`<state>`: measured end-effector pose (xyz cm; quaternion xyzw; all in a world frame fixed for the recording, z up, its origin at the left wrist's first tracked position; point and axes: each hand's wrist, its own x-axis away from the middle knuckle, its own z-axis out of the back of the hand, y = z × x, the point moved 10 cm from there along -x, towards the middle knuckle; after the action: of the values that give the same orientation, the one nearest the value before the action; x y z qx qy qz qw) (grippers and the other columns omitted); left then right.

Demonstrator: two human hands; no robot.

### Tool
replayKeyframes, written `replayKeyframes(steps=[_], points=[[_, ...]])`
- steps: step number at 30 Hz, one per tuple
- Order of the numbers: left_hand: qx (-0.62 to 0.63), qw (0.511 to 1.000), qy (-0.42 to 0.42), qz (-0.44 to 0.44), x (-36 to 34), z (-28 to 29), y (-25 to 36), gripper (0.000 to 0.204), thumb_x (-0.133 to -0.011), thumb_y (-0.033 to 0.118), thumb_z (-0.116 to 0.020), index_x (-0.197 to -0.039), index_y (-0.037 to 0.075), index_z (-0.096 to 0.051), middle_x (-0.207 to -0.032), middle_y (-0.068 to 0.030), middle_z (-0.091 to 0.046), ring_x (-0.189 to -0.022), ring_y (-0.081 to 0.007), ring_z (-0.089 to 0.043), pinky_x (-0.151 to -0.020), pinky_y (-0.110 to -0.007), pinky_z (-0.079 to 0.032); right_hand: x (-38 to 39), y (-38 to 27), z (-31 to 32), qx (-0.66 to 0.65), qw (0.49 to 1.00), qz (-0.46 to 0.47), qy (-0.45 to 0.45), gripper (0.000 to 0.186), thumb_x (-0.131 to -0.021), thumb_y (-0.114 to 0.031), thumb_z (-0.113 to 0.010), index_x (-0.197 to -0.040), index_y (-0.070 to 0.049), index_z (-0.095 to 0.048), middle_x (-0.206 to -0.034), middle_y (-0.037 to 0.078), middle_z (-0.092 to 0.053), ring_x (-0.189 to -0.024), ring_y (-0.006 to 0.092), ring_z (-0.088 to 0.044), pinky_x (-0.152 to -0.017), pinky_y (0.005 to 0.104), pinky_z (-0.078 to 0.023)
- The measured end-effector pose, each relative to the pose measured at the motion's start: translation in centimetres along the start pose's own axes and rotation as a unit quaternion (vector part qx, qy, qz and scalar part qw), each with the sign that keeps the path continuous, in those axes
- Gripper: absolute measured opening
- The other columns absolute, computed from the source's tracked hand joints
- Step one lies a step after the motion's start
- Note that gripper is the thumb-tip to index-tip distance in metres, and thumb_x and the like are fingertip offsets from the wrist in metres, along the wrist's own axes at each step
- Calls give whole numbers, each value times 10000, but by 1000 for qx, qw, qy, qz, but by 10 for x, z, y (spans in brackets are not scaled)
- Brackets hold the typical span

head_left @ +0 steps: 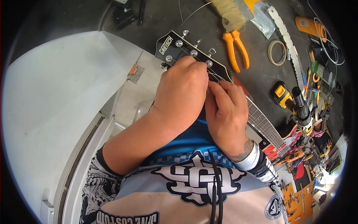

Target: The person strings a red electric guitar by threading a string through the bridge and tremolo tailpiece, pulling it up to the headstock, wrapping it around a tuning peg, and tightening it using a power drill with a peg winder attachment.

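A black guitar headstock (162, 52) with white edging and silver tuning pegs (193, 53) lies in front of me. From it the fretted neck (261, 121) runs off to the lower right. My left hand (182, 87) is closed over the near side of the headstock, its fingertips turned away, so its grip is hidden. Close beside it, at the start of the neck, my right hand (228, 112) has thumb and fingers pinched together by the thin guitar strings (215, 76). The pinch seems to be on a string, though the fingertips are partly covered.
Orange-handled cutting pliers (236, 50) lie beyond the headstock, below a wide brush (229, 13). Farther right are a tape roll (277, 53), a notched metal straightedge (285, 35), a yellow-black power drill (292, 102) and cluttered tools. A white panel (63, 86) stands at left.
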<state>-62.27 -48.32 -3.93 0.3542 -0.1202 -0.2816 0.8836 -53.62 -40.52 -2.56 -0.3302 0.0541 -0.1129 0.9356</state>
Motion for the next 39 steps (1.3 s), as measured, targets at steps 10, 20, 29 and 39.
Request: replayKeyframes(steps=[10, 20, 29, 39], points=[[-26, 999, -14, -20, -5, -2, 5, 90, -821, -34, -733, -910, -33, -715, -805, -147, -689, -716, -339, -679, -628, -397, -547, -2, 3, 3, -8, 1000, -9, 13, 327, -761, 20, -758, -1084, -19, -725, -988, 99, -660, -852, 282, -639, -757, 398, -527], [-31, 999, -25, 11, -9, -4, 1, 76, -868, -4, -753, -932, -18, -715, -805, -133, -707, -670, -303, -696, -608, -370, -553, -5, 8, 11, -31, 998, -27, 39, 253, -787, 23, -759, -1033, -23, -728, -945, 104, -691, -812, 289, -664, -726, 390, -547], [-24, 999, -47, 14, -9, -9, 3, 75, -897, 29, -759, -949, -15, -728, -814, -121, -728, -652, -210, -725, -604, -303, -554, -5, 14, 13, -53, 997, -35, 41, 255, -768, 1, -743, -1020, -23, -722, -915, 85, -677, -812, 271, -660, -739, 377, -552], [71, 981, -2, 180, 5, -15, -22, 125, -945, 76, -748, -996, -37, -742, -835, -86, -766, -689, -86, -688, -644, -240, -544, -2, 16, 12, -83, 996, -12, 20, 294, -756, 14, -724, -1048, -4, -709, -947, 103, -676, -858, 285, -662, -778, 387, -554]])
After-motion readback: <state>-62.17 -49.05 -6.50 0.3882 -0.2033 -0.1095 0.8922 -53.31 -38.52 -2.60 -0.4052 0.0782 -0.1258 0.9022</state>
